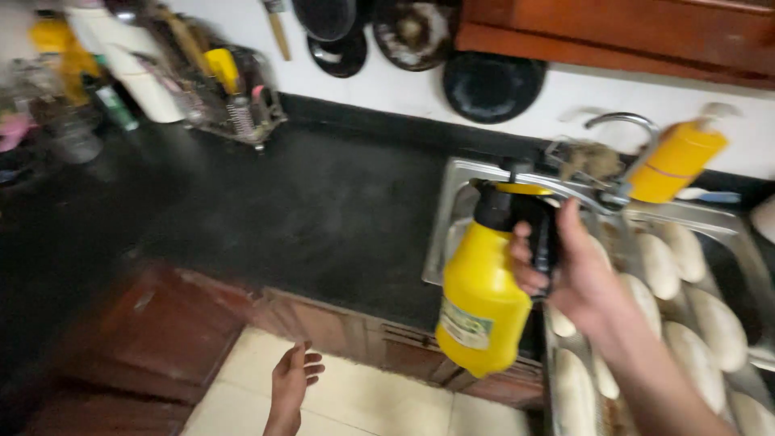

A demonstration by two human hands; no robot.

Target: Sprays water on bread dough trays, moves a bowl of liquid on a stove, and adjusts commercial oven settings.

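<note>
One hand busy: right hand (577, 278) wrapped tight round the black handle of the yellow plastic pump sprayer bottle (480, 303). It hangs tilted over the steel sink's (460, 182) edge. Left hand (291, 381) dangles spread, well below.

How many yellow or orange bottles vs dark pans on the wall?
Yellow spray bottle, gripped by the right hand: 1
Orange pump bottle by the tap: 1
Dark round pans on the wall: 4, blurred
Total: 6
</note>
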